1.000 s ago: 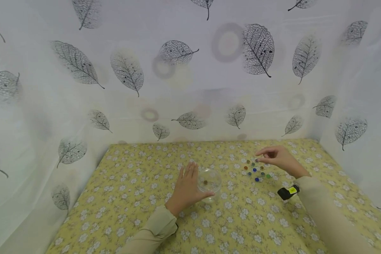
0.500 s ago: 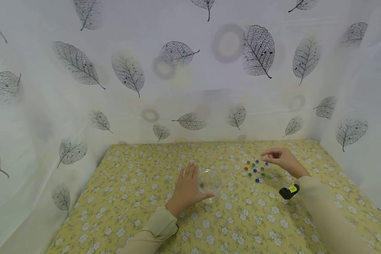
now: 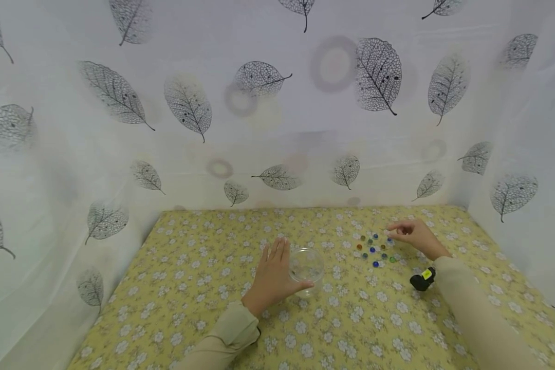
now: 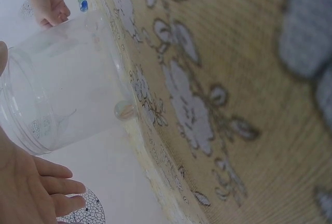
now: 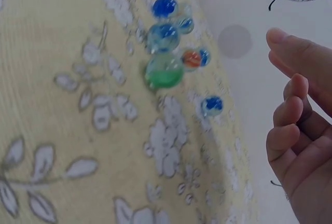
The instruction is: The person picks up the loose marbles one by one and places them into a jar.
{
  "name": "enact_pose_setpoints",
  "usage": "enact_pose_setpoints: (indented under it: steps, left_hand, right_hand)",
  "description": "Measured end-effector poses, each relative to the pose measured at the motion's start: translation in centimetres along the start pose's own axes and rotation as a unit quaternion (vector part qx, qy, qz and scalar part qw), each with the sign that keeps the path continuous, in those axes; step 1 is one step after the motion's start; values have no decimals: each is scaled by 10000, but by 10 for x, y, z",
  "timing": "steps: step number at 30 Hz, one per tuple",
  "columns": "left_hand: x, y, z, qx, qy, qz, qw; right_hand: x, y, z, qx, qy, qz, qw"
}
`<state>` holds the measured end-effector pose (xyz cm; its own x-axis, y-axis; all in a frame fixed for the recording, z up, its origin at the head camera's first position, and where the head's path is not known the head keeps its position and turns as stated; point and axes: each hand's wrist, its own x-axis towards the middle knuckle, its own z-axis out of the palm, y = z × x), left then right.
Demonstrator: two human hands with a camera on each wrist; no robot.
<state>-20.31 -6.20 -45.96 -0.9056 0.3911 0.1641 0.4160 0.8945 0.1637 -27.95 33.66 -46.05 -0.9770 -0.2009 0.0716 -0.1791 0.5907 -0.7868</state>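
Observation:
A clear jar (image 3: 311, 259) stands upright on the table. My left hand (image 3: 272, 275) lies against its left side, fingers straight and thumb stretched across the near side. One marble (image 4: 123, 110) shows at the jar's bottom in the left wrist view. To the right lies a loose group of several glass marbles (image 3: 372, 250), blue, green, orange and brown. My right hand (image 3: 416, 236) hovers at the group's right edge, close by a blue marble (image 3: 389, 240). Its thumb and index finger point forward with a gap between them, the other fingers loosely bent; nothing shows in its grasp.
A yellow flowered cloth (image 3: 203, 288) covers the table. Behind and along both sides hang white curtains (image 3: 296, 133) with a leaf print. A black wrist device (image 3: 423, 279) sits under the right sleeve (image 3: 467, 298).
My right hand has moved rightward from above the marbles, uncovering blue ones at the back. Inside the jar the marble has rolled left. The left hand stays put.

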Motion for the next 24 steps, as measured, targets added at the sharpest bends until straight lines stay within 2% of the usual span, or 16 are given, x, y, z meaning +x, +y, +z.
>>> enact_pose_setpoints:
  steps: [5,14,24]
  left_hand:
    - [0,0,1,-14,9,-4,10000]
    - [-1,0,1,17,58,10,10000]
    - [0,-1,1,-17,77,11,10000]
  right_hand:
    - [2,11,0,27,-35,246,9997]
    - [6,21,3,-263,-129,706,9971]
    - [10,31,4,-552,-150,446,9974]
